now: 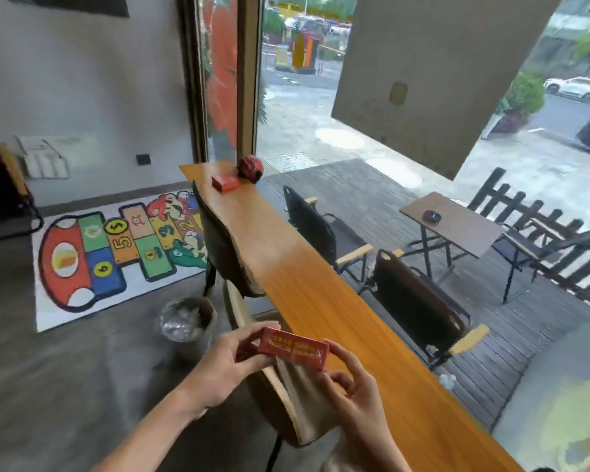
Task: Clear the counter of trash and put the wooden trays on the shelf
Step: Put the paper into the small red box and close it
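Note:
I hold a long red box with yellow lettering [292,348] between both hands, just off the near left edge of the long wooden counter [307,284]. My left hand [234,362] grips its left end and my right hand [351,386] pinches its right end. Far along the counter lie a second red box [225,182] and a round red ornament [250,167]. A bin lined with a clear bag [188,323] stands on the floor left of my hands. No wooden tray is in view.
Two chairs [229,247] are tucked against the counter's left side, one right under my hands. A colourful hopscotch mat [116,253] covers the floor to the left. Behind the window glass are outdoor chairs [416,301] and a folding table [452,223].

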